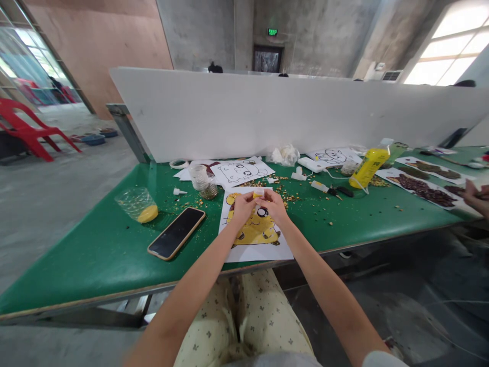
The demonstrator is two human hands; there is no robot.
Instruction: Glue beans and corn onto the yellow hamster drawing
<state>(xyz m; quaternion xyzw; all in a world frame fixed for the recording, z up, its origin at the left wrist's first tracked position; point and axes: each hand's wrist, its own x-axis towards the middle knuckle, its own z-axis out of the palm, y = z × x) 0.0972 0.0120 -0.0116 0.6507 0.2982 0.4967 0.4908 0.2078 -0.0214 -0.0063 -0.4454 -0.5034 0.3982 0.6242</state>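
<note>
Both my hands are over a sheet of paper (252,253) with a yellow hamster picture (254,233), partly filled in with grain-like bits. My left hand (243,208) and my right hand (274,205) meet above the hamster's head, fingers closed around a small white bottle with a yellow top (258,194). The fingers cover most of the bottle, and its tip is hidden. Under my hands, part of the hamster's face is out of sight; one big black eye shows beside my right hand.
Left of the paper lie a phone (177,233) and a tipped clear jar with yellow grains (148,213). Behind are line drawings (242,172), clear jars (208,188) and scattered kernels. To the right stands a yellow bottle (369,167); another person's hand (476,196) shows at the edge.
</note>
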